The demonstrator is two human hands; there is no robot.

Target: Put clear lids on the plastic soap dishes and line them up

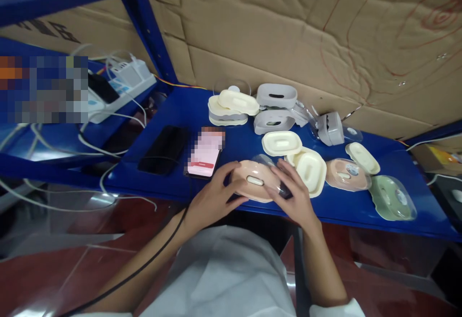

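Note:
A pink oval plastic box [254, 172], which looks like a soap box with a small slot in its top, sits at the front edge of the blue shelf. Its left end is in the grip of my left hand [214, 194], thumb on the near side and fingers around it. At the opposite end my right hand [296, 196] holds the box, its fingers over a clear, shiny plastic part. What lies beneath my palms is hidden. Right beside my right hand are cream oval trays [312, 172], partly overlapping. A lit phone [205, 156] lies left of the box.
Grey oval rings [276, 95] and stacked cream and grey parts [227, 112] stand at the back. Another pink box [348, 175] and a green box [391, 199] with clear covers sit right. A black case [164, 148], power strip [121, 95] and loose white cables are left.

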